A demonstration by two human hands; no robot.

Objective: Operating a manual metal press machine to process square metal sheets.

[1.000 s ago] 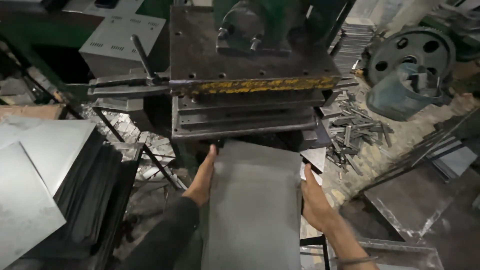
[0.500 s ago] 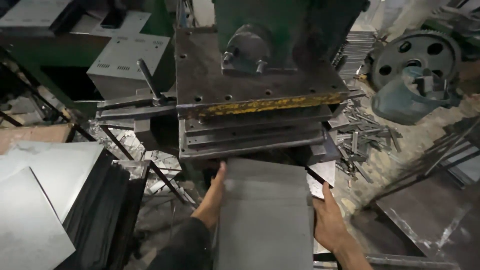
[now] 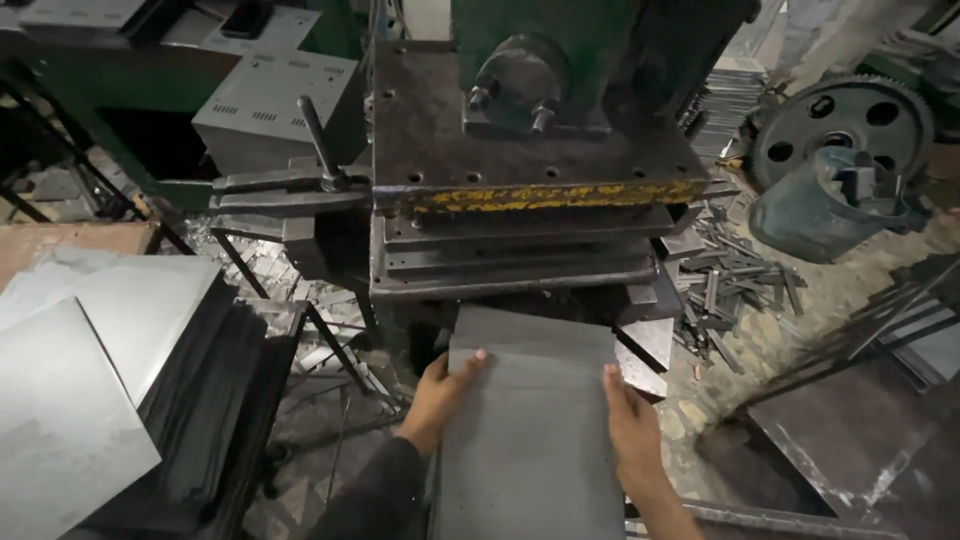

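While your left hand [image 3: 440, 395] and right hand [image 3: 628, 428] clamp the sheet [image 3: 530, 430] at lower centre, fingers pressed together along its edges, keep it square and flat, fingertips clear of the press [image 3: 520, 230] above. Farther off, upper right, a blue bucket [image 3: 815, 215] holds dark metal parts, which ones I cannot tell.
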